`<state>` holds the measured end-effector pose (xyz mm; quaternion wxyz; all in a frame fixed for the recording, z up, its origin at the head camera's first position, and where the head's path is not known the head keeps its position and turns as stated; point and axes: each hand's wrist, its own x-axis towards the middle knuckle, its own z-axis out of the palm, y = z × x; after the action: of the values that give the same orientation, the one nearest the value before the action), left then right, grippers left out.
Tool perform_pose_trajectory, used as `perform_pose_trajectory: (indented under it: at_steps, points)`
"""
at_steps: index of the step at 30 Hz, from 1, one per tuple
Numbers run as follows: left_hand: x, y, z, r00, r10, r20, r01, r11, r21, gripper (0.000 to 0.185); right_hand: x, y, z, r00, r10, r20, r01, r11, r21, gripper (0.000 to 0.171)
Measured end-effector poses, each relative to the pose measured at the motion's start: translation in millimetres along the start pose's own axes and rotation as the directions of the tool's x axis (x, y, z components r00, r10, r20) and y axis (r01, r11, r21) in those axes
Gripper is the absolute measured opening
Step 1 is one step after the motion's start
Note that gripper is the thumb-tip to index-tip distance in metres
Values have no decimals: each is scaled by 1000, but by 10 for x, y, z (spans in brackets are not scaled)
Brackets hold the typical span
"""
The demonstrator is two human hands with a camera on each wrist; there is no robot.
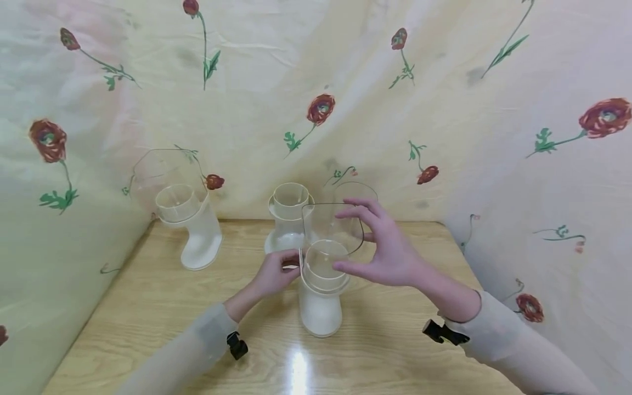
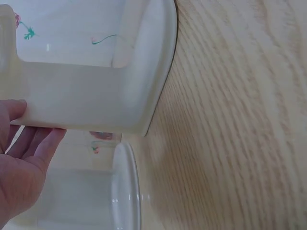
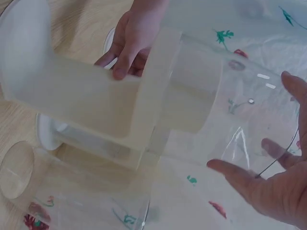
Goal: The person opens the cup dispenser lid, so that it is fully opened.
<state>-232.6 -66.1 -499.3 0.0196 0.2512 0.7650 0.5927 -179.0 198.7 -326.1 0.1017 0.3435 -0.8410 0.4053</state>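
Observation:
A frosted white base point(image 1: 321, 312) stands at the middle of the wooden table point(image 1: 148, 307), with a clear plastic hood point(image 1: 326, 219) seated in its collar. My left hand point(image 1: 283, 269) grips the base's collar from the left; thumb and fingers clasp the white wall point(image 2: 96, 100). My right hand point(image 1: 345, 241) curves round the clear hood from the right, thumb low and fingers at the rim. In the right wrist view the right hand point(image 3: 254, 124) spans the clear hood point(image 3: 240, 62), and the left hand point(image 3: 129, 43) holds the base point(image 3: 86, 100).
Two like units stand behind: one at the left point(image 1: 195, 236) and one at the back centre point(image 1: 290, 219). A clear cup point(image 1: 355, 192) shows behind my right hand. Floral cloth point(image 1: 543, 164) walls the table on three sides.

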Motion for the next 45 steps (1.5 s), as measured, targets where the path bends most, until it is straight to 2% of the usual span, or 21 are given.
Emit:
perform_pose_trajectory:
  at_steps: [4, 6, 11, 14, 18, 22, 24, 27, 32, 35, 40, 42, 45]
  points:
    - [-43, 23, -1, 1000, -1, -12, 1, 1000, -11, 29, 24, 75, -52, 998, -42, 44, 40, 998, 45, 73]
    - [-61, 41, -7, 1000, -4, -15, 4, 1000, -15, 30, 41, 68, -80, 997, -58, 54, 56, 998, 33, 73]
    - [-42, 84, -18, 1000, 9, -26, -10, 999, -32, 35, 99, -107, -95, 999, -42, 26, 44, 994, -99, 74]
    - [-32, 84, -13, 999, 19, -41, -20, 999, -27, 34, 129, -172, -80, 999, -36, 21, 38, 987, -156, 67]
    - [-88, 73, -6, 998, 17, -57, -18, 1000, -21, 29, 148, -76, -100, 996, -67, 58, 73, 992, -107, 56]
    - [-145, 97, -15, 998, -8, -62, 5, 999, -49, 28, 165, 28, -163, 989, -98, 108, 102, 994, -32, 57]
    - [-151, 120, -19, 998, -15, -65, 11, 998, -64, 31, 175, 18, -189, 989, -98, 110, 103, 994, -41, 60]
    - [-142, 161, -22, 997, -2, -76, -4, 997, -72, 37, 185, -71, -206, 993, -73, 88, 82, 991, -107, 64]
    - [-153, 220, -4, 996, 13, -92, -19, 998, -65, 35, 193, -206, -172, 997, -44, 57, 55, 975, -214, 64]
    - [-199, 230, 29, 994, 5, -109, -11, 998, -59, 33, 208, -198, -176, 995, -71, 74, 86, 973, -214, 58]
    - [-281, 238, 68, 991, 5, -136, -11, 999, -44, 35, 245, -90, -249, 982, -126, 140, 144, 981, -127, 56]
    - [-289, 248, 72, 990, 18, -137, -22, 999, -30, 39, 251, -75, -270, 981, -126, 150, 144, 983, -118, 58]
    - [-284, 266, 78, 990, 40, -139, -43, 999, -23, 41, 237, -120, -267, 988, -84, 128, 104, 982, -160, 60]
